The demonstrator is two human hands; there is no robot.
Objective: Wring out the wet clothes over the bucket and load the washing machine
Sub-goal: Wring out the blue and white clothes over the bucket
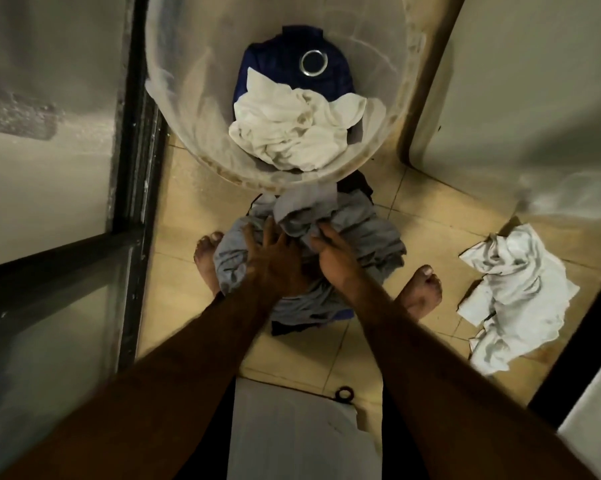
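Where it's at: grey garment (361,233) heaped on the floor tiles between the bare feet, just in front of the bucket (188,64), not over it yet.
Left hand (275,261): fingers spread flat, pressing on the heap, nothing pinched.
Right hand (333,254): fingers curled into a fold, properly gripping it.
In the bucket: white cloth (292,133) on a blue one (285,57).
How I'd do it: gather the whole bundle in both hands, lift it over the rim, then twist opposite ways (loose ends would probably drip on the tiles).
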